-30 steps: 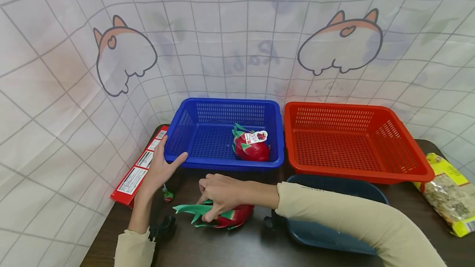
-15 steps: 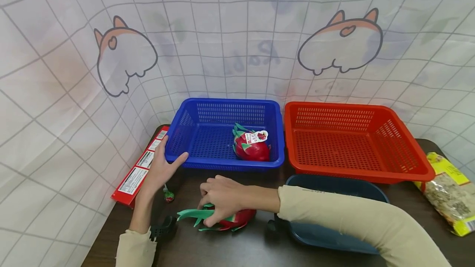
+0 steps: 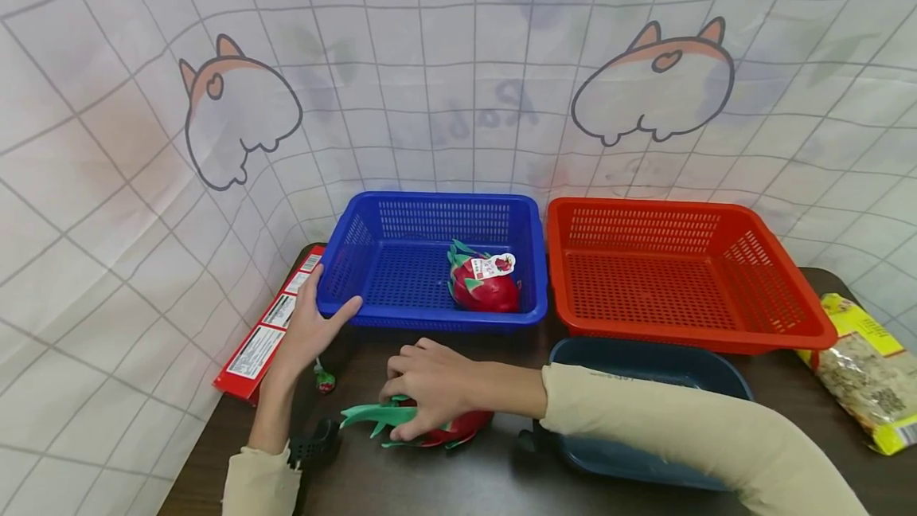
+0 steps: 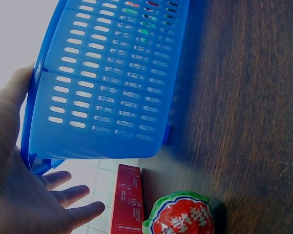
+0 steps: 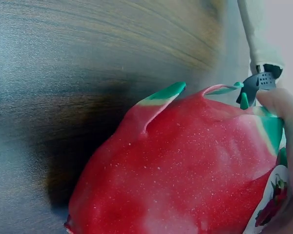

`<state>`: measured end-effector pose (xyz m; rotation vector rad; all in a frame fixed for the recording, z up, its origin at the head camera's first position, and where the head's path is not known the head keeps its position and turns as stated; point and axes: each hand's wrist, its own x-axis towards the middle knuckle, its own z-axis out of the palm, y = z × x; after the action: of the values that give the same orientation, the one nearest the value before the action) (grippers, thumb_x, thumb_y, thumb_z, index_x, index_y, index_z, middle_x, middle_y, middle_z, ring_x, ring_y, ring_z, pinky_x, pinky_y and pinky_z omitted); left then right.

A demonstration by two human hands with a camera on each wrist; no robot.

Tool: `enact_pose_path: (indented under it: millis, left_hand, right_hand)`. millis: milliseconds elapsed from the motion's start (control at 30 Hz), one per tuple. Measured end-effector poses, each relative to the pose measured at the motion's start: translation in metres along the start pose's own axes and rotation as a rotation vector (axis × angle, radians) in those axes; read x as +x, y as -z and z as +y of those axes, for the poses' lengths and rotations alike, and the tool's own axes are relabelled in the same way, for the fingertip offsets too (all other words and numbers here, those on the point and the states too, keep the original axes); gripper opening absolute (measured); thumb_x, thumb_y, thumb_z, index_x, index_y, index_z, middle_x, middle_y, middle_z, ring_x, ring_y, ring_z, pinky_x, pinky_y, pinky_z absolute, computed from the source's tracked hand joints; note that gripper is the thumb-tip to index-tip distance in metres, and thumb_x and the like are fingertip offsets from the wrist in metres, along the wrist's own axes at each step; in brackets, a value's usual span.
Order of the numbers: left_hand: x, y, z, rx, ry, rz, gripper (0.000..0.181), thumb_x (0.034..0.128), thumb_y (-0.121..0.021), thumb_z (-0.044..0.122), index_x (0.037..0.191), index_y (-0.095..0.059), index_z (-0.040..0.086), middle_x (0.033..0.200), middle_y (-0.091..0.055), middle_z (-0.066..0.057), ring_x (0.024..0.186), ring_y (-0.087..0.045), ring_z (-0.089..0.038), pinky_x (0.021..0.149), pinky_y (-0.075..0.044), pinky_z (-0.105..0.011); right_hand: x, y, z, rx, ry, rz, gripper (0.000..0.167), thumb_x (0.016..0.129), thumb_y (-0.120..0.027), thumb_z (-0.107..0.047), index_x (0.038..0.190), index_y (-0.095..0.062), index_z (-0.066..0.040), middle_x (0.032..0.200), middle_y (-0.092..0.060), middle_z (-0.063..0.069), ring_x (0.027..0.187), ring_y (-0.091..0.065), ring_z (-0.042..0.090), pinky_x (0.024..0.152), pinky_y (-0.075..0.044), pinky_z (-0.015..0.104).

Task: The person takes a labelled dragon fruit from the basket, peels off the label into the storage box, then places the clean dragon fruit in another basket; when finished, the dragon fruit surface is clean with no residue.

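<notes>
My right hand [image 3: 433, 388] lies over a red dragon fruit [image 3: 466, 424] with green leaf tips on the table, gripping it near its leafy end. Close up in the right wrist view, the dragon fruit [image 5: 176, 165] shows a white label partly covered by the hand. The left hand [image 3: 311, 333] touches the front left corner of a blue basket [image 3: 430, 315], thumb along the front and fingers stretched past the side. In the left wrist view those fingers [image 4: 71, 197] look straight and spread. A second dragon fruit [image 3: 487, 293] with a white tag sits inside the blue basket.
A red basket [image 3: 688, 341] stands right of the blue one, with a dark blue tub [image 3: 645, 460] before it, partly under the right sleeve. A yellow bag [image 3: 867, 381] lies far right. A red box [image 3: 261, 341] and a wrapped lollipop [image 3: 325, 381] lie left.
The right hand and the dragon fruit under it have shifted slightly to the right. The left hand keeps its place at the basket corner.
</notes>
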<state>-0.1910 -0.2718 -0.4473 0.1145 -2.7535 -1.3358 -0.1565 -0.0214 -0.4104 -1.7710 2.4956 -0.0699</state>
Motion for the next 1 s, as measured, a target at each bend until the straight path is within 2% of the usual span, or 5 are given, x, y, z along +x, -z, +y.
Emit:
enact_pose_path:
  millis: [233, 467, 767, 867, 1000]
  left_hand:
    - [0.0, 0.0, 0.002, 0.005, -0.003, 0.0, 0.1, 0.0873, -0.063, 0.056, 0.157, -0.001, 0.02, 0.163, -0.005, -0.017, 0.146, -0.018, -0.043, 0.111, -0.021, -0.07]
    - [0.0, 0.001, 0.004, 0.034, -0.034, 0.015, 0.1, 0.0872, -0.064, 0.053, 0.157, -0.003, 0.016, 0.163, -0.006, -0.018, 0.146, -0.017, -0.043, 0.111, -0.02, -0.07]
    - [-0.013, 0.005, 0.028, 0.205, -0.278, 0.186, 0.091, 0.0831, -0.072, 0.043, 0.154, -0.024, 0.013, 0.16, -0.02, -0.017, 0.15, -0.009, -0.041, 0.108, -0.018, -0.074]
    - [-0.024, 0.002, 0.04, 0.176, -0.357, 0.154, 0.086, 0.0839, -0.074, 0.039, 0.153, -0.029, 0.015, 0.161, -0.023, -0.014, 0.15, -0.013, -0.038, 0.108, -0.021, -0.072]
    - [-0.042, -0.001, 0.054, 0.139, -0.406, 0.022, 0.082, 0.086, -0.072, 0.037, 0.154, -0.027, 0.025, 0.161, -0.024, -0.007, 0.148, -0.023, -0.034, 0.109, -0.027, -0.067]
  right_hand:
    - [-0.013, 0.006, 0.002, 0.069, -0.029, 0.047, 0.064, 0.084, -0.057, -0.068, 0.133, -0.059, -0.026, 0.127, -0.06, -0.005, 0.114, -0.05, 0.011, 0.092, -0.04, 0.024]
    - [-0.029, 0.01, 0.01, 0.154, -0.128, 0.099, 0.072, 0.081, -0.059, -0.07, 0.138, -0.053, -0.026, 0.13, -0.058, -0.005, 0.116, -0.049, 0.011, 0.096, -0.042, 0.028]
    - [-0.055, 0.008, 0.018, 0.302, -0.264, 0.124, 0.083, 0.076, -0.066, -0.068, 0.143, -0.046, -0.022, 0.138, -0.053, -0.002, 0.12, -0.049, 0.013, 0.097, -0.045, 0.031]
    - [-0.063, 0.006, 0.02, 0.328, -0.297, 0.14, 0.085, 0.076, -0.068, -0.067, 0.144, -0.045, -0.021, 0.14, -0.052, -0.001, 0.121, -0.048, 0.014, 0.098, -0.046, 0.033]
    - [-0.072, 0.002, 0.021, 0.361, -0.337, 0.148, 0.089, 0.074, -0.069, -0.068, 0.144, -0.044, -0.018, 0.139, -0.052, 0.0, 0.119, -0.048, 0.015, 0.098, -0.047, 0.035]
